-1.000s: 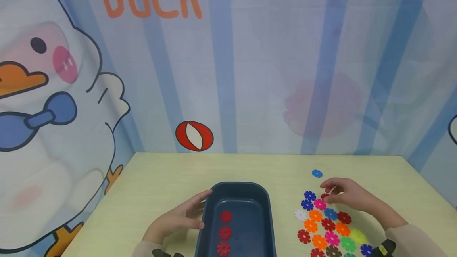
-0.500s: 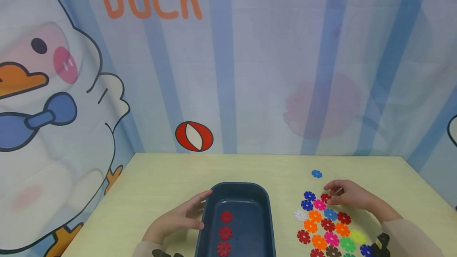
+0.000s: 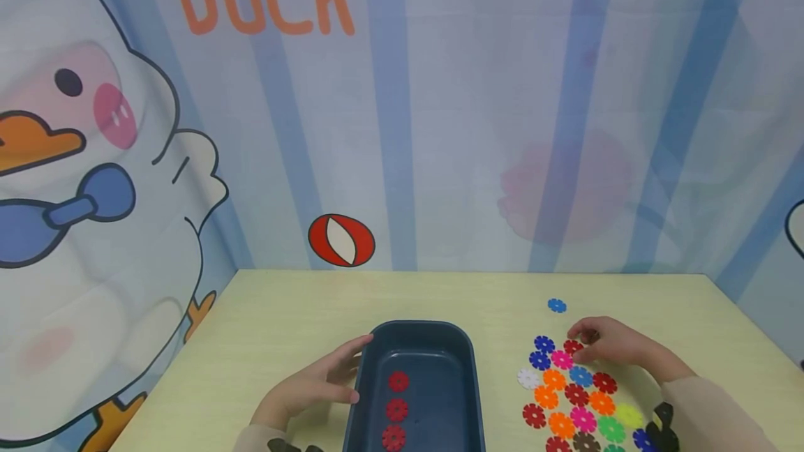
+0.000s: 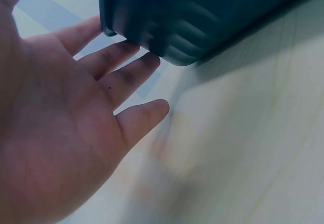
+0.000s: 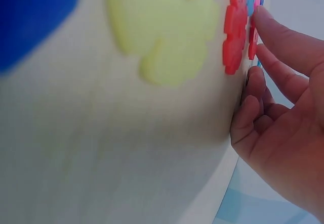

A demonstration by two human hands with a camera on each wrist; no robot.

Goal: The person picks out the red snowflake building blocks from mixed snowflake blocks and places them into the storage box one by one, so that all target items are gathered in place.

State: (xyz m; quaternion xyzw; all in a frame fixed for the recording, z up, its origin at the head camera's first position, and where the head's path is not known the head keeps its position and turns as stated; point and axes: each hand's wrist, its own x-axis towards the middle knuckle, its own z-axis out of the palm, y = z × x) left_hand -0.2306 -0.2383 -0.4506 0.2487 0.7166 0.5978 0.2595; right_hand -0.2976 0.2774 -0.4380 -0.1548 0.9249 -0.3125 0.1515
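While your left hand (image 3: pixel 317 382) is resting its spread fingers against the left side of the dark blue tray (image 3: pixel 442 403), your right hand (image 3: pixel 615 344) is hanging over the table (image 3: pixel 496 302) at the far edge of the coloured discs (image 3: pixel 577 395). 1 red disc (image 3: pixel 573 346) is lying flat between the tips of your right thumb and index finger; I cannot tell whether they are pinching it. 1 pink disc (image 3: pixel 562 360) is lying just beside that thumb, and 3 red discs (image 3: pixel 397 410) are lying in a row inside the tray.

The tray (image 3: pixel 447 396) is dark blue, its discs (image 3: pixel 397 410) red (all three); table (image 3: pixel 301 305) pale yellow, backdrop (image 3: pixel 458 124) blue-striped.
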